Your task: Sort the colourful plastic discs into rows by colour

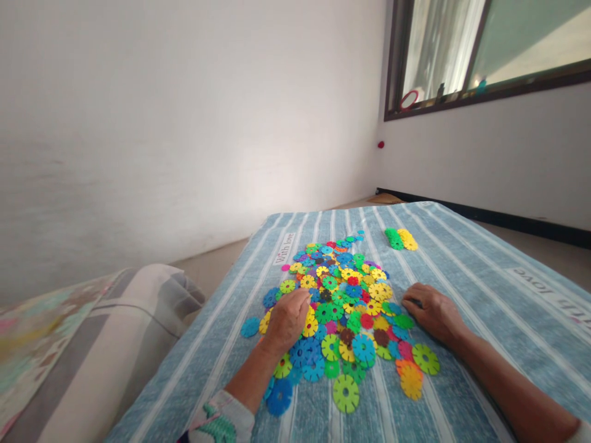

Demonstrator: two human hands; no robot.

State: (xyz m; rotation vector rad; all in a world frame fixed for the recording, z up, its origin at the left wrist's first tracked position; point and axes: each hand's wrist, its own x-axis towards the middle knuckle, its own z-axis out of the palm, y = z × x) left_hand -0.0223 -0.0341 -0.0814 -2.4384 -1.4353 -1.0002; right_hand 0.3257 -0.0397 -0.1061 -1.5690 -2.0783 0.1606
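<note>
A wide pile of notched plastic discs [346, 326] in blue, green, yellow, red, orange and brown lies spread over the striped cloth. Above the pile's left side is my left hand [289, 319], its fingers curled in and pressed together; whatever they may hold is hidden. My right hand [434, 309] rests on the cloth just right of the pile, fingers loosely curled, with no disc visible in them. Farther back on the right, a short row of green discs [394, 239] lies beside a similar row of yellow discs [407, 239], apart from the pile.
The blue-and-white striped cloth [484, 295] covers the table. Left of it stands something draped in grey and white fabric [124, 332]. A white wall [194, 123] rises behind, and a dark-framed window [471, 74] is at upper right with small items on its sill.
</note>
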